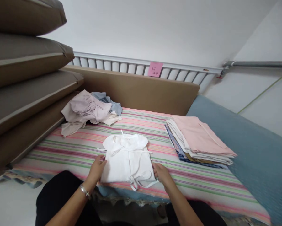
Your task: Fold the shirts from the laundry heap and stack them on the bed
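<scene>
A white garment (129, 160) with thin ties lies partly folded on the striped sheet (84, 147) near the bed's front edge. My left hand (97, 168) grips its left edge, fingers curled on the cloth; a bracelet is on that wrist. My right hand (162, 174) holds the lower right edge, fingers closed on the fabric beside a loose tie.
A neat stack of folded clothes (199, 141), pink on top, sits to the right. A crumpled pile of unfolded clothes (89, 110) lies at the back left. Brown cushions (25, 78) are stacked on the left, a blue cover (249, 144) is on the right, and a white rail (143, 66) runs behind.
</scene>
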The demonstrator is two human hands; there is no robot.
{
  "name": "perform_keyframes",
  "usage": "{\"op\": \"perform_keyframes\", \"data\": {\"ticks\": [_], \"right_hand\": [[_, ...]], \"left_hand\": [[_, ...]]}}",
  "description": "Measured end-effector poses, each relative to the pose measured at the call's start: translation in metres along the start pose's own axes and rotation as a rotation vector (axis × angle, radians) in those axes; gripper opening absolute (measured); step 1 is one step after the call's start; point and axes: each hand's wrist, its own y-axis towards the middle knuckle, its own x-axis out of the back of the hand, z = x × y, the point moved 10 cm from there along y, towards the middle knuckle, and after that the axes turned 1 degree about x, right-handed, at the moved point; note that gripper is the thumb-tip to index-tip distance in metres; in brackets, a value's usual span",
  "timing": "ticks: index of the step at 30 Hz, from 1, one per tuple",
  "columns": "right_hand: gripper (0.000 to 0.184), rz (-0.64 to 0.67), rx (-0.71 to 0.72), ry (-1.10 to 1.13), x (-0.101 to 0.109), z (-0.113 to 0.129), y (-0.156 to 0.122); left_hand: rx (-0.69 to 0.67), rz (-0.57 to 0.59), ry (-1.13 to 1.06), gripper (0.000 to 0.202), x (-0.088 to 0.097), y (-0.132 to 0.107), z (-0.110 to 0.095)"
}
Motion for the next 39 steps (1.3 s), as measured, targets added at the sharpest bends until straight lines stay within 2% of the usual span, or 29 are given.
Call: {"op": "perform_keyframes", "data": {"ticks": [3,7,11,13,14,16,18,20,22,26,32,35,39], "right_hand": [[0.019,0.012,0.047,0.01,-0.006,-0.003,-0.016],[0.024,-0.101,0.106,-0.146,-0.004,0.004,-0.024],[0.032,-0.157,0.084,-0.344,0.003,0.004,-0.03],[0.037,-0.223,0.177,-0.358,0.009,0.016,-0.035],[0.039,-0.269,0.279,-0.362,0.01,0.029,-0.04],[0.041,-0.335,0.531,-0.393,0.0,0.06,-0.054],[0.043,-0.301,0.701,-0.486,-0.027,0.083,-0.063],[0.044,-0.197,0.724,-0.613,-0.059,0.09,-0.061],[0.046,-0.096,0.678,-0.71,-0.084,0.084,-0.053],[0.05,-0.049,0.662,-0.766,-0.099,0.072,-0.047],[0.048,0.025,0.662,-0.671,-0.089,0.075,-0.048],[0.044,-0.025,0.701,-0.554,-0.06,0.065,-0.065],[0.037,-0.213,0.67,-0.507,-0.013,0.017,-0.089]], "left_hand": [[-0.016,-0.007,0.012,0.038,-0.005,0.004,-0.006],[-0.048,-0.047,0.078,0.039,-0.005,-0.003,-0.016],[-0.042,-0.088,0.132,0.039,0.006,-0.015,-0.02],[-0.142,-0.137,0.182,0.039,0.009,-0.024,-0.034],[-0.239,-0.162,0.223,0.039,0.007,-0.031,-0.047],[-0.489,-0.163,0.327,0.04,-0.011,-0.05,-0.078],[-0.692,-0.091,0.438,0.044,-0.042,-0.069,-0.101],[-0.791,-0.016,0.548,0.048,-0.072,-0.08,-0.11],[-0.823,0.019,0.65,0.051,-0.092,-0.083,-0.109],[-0.848,0.032,0.766,0.054,-0.106,-0.079,-0.097],[-0.842,0.057,0.79,0.053,-0.104,-0.073,-0.094],[-0.817,0.1,0.744,0.052,-0.096,-0.077,-0.099],[-0.85,0.129,0.659,0.055,-0.09,-0.102,-0.103]]}}
